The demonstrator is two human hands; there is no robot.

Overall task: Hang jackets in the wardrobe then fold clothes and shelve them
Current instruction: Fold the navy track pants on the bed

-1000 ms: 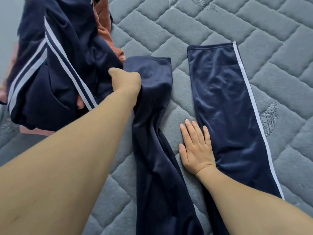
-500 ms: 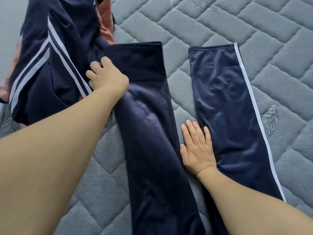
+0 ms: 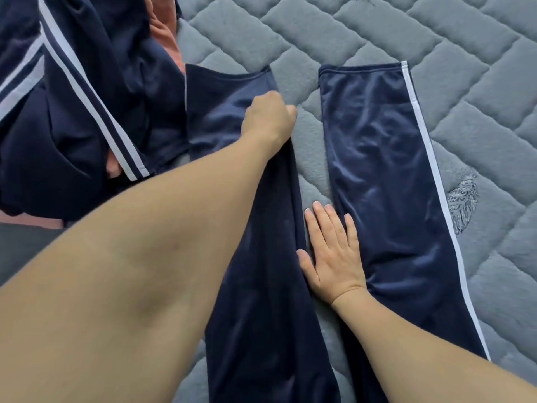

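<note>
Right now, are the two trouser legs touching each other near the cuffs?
Apart. The head view shows a strip of grey quilted mattress between the left trouser leg and the right trouser leg.

Bare mattress right; heaped garments crowding the left.

It looked like a bedroom in a home. A grey quilted mattress with a padded zigzag pattern filled nearly the whole view, with a small stitched leaf-like motif near its right side. Clothes lay spread on it: navy track trousers with a white side stripe across its middle, and toward its upper left a heap of navy striped garments over something salmon-coloured.
</note>
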